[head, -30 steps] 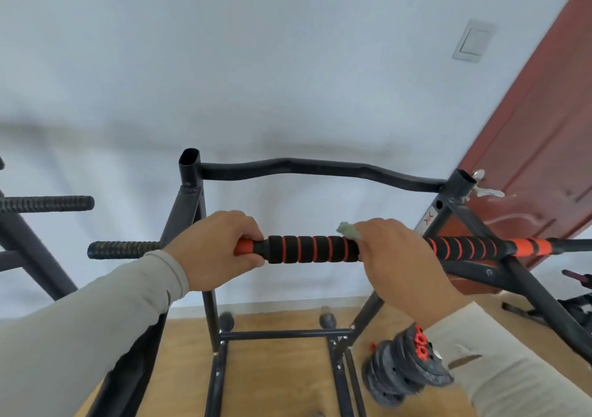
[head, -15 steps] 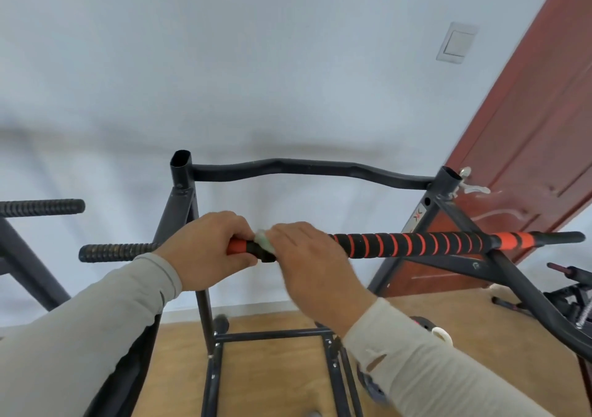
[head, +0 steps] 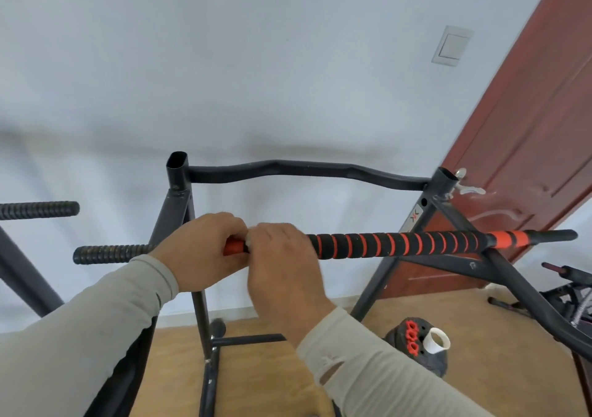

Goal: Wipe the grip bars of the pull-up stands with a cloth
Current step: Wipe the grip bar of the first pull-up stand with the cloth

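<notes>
A black and orange foam grip bar (head: 394, 244) runs across the middle of the view, fixed to a black pull-up stand (head: 177, 189). My left hand (head: 201, 250) grips the bar near its orange left end. My right hand (head: 282, 256) is wrapped round the bar right beside it, touching the left hand, holding a pale cloth (head: 248, 240) against the bar. Only a small edge of the cloth shows between the two hands. A black ribbed bar end (head: 109, 254) sticks out left of my left hand.
A curved black top bar (head: 304, 170) spans the stand behind the grip bar. Another ribbed bar (head: 38, 210) pokes in from the left. A red-brown door (head: 528, 147) stands at the right. Dumbbell weights (head: 416, 343) and other gear (head: 567, 291) lie on the wooden floor.
My right hand slid leftward along the grip bar with the cloth, from mid-bar until it met my left hand. The left hand kept its grip.
</notes>
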`<control>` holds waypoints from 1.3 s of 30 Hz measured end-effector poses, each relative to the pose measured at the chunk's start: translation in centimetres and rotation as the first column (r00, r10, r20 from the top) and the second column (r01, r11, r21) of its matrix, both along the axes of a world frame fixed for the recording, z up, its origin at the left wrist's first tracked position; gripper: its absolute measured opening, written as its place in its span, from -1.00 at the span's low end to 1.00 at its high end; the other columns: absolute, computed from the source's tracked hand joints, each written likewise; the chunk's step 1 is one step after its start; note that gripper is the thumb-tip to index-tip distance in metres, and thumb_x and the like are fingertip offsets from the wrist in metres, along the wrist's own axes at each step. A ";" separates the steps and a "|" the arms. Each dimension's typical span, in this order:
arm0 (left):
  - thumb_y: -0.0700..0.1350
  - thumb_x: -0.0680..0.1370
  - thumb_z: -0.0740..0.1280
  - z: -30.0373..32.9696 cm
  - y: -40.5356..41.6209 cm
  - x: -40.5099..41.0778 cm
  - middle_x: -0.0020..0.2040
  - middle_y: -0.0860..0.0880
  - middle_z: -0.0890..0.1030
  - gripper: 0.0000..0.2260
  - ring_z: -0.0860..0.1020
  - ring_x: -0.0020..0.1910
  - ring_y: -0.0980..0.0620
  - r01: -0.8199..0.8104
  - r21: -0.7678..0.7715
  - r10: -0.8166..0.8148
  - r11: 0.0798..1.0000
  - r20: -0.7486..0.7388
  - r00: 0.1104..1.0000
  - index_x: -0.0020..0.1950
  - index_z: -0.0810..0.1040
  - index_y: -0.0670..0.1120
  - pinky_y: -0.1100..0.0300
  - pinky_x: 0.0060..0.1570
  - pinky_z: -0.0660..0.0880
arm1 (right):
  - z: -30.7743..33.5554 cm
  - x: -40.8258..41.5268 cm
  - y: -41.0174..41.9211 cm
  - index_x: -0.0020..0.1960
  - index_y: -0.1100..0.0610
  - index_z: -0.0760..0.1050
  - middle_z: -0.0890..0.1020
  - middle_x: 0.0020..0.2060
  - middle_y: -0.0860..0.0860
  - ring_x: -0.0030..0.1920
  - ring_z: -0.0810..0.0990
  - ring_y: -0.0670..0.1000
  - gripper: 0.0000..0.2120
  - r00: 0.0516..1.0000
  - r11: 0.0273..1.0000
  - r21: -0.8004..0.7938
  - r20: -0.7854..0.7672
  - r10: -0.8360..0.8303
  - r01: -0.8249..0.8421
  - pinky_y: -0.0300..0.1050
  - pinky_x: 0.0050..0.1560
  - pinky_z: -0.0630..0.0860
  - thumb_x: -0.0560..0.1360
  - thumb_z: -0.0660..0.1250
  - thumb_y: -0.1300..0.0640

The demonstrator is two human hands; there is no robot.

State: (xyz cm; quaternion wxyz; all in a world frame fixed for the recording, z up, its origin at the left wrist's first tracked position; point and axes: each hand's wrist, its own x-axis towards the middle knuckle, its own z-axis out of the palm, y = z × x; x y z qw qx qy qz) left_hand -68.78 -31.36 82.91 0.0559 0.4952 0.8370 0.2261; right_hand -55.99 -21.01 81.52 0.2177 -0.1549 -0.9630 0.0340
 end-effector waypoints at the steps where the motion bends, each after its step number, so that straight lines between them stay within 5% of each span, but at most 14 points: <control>1: 0.15 0.49 0.41 0.0 0.0 0.0 -0.18 0.14 0.55 -0.89 0.55 -0.19 0.15 0.001 0.003 -0.001 1.000 0.004 1.000 -0.11 0.54 0.16 0.21 -0.08 0.51 | -0.2 0.0 0.2 0.05 0.06 0.51 0.59 -0.12 -0.02 -0.08 0.52 0.07 -0.80 0.998 0.998 0.029 -0.011 0.060 -0.060 0.00 0.07 0.51 0.48 0.21 0.24; 4: 0.16 0.50 0.42 0.0 0.0 0.0 -0.13 0.18 0.54 -0.87 0.54 -0.13 0.16 0.011 -0.019 -0.010 1.000 0.013 1.000 -0.02 0.56 0.19 0.18 -0.02 0.53 | -0.1 2.1 3.3 0.26 0.06 0.52 0.64 0.03 -0.03 0.01 0.57 0.05 -0.64 0.982 0.976 0.112 -0.008 0.189 -0.187 -0.01 0.10 0.52 0.51 0.23 0.29; 7: 0.15 0.51 0.41 -0.2 -0.2 -0.1 -0.09 0.19 0.54 -0.86 0.54 -0.11 0.16 0.007 -0.024 -0.006 1.000 0.031 0.999 0.04 0.55 0.22 0.19 0.02 0.53 | 0.7 5.3 8.1 0.32 -0.02 0.52 0.65 0.04 -0.07 0.01 0.59 0.01 -0.53 0.993 0.979 0.178 0.085 0.082 -0.096 -0.05 0.09 0.56 0.47 0.33 0.33; 11: 0.14 0.52 0.41 -0.2 0.0 -0.1 -0.08 0.17 0.56 -0.86 0.55 -0.12 0.13 -0.005 -0.029 0.005 1.000 0.026 1.000 0.04 0.55 0.21 0.21 0.02 0.54 | 2.8 8.0 13.0 0.19 -0.08 0.54 0.57 -0.12 -0.09 -0.11 0.54 0.00 -0.67 0.922 0.942 0.250 0.261 -0.287 0.223 -0.12 -0.12 0.52 0.49 0.33 0.22; 15: 0.14 0.51 0.42 -0.2 0.1 -0.1 -0.08 0.18 0.56 -0.85 0.55 -0.11 0.14 -0.008 -0.026 0.009 1.000 0.024 1.000 0.05 0.54 0.21 0.21 0.02 0.54 | 2.9 6.3 9.6 -0.15 -0.02 0.48 0.52 -0.28 -0.07 -0.20 0.56 0.06 -0.76 0.928 0.950 0.083 0.203 -0.312 0.301 -0.11 -0.28 0.40 0.41 0.22 0.32; 22: 0.08 0.48 0.43 0.0 0.1 -0.1 -0.22 0.14 0.54 -0.86 0.54 -0.21 0.12 0.013 0.010 -0.013 1.000 0.015 1.000 -0.21 0.49 0.20 0.23 -0.14 0.45 | 1.0 -0.4 -0.2 -0.03 0.07 0.48 0.57 -0.20 0.01 -0.15 0.50 0.07 -0.93 0.999 1.000 -0.009 0.033 -0.001 0.001 0.01 -0.04 0.48 0.50 0.27 0.19; 27: 0.14 0.50 0.44 0.0 -0.1 0.0 -0.13 0.19 0.55 -0.89 0.55 -0.13 0.14 0.008 -0.011 -0.007 1.000 0.021 1.000 -0.05 0.53 0.22 0.24 -0.05 0.49 | 2.4 2.0 4.6 0.18 -0.12 0.54 0.56 -0.12 -0.07 -0.14 0.50 0.02 -0.65 0.985 0.992 0.068 0.145 0.095 -0.106 -0.02 -0.06 0.49 0.52 0.22 0.23; 34: 0.16 0.51 0.42 -0.4 0.0 -0.1 -0.09 0.22 0.54 -0.86 0.55 -0.11 0.15 -0.012 -0.019 0.012 1.000 0.009 1.000 0.02 0.54 0.21 0.23 -0.01 0.52 | 4.5 8.9 17.1 0.31 -0.10 0.54 0.63 0.00 -0.05 -0.03 0.62 0.05 -0.66 0.837 0.919 0.250 0.390 -0.384 0.305 -0.08 -0.15 0.55 0.55 0.30 0.07; 39: 0.14 0.51 0.42 -0.2 0.0 0.2 -0.09 0.19 0.55 -0.86 0.55 -0.12 0.13 -0.013 -0.018 0.013 1.000 0.006 1.000 0.00 0.51 0.22 0.29 -0.09 0.44 | 2.9 6.7 12.1 -0.05 0.00 0.52 0.59 -0.20 -0.04 -0.16 0.60 0.10 -0.80 0.903 0.945 0.115 0.279 -0.327 0.307 -0.06 -0.23 0.48 0.44 0.24 0.25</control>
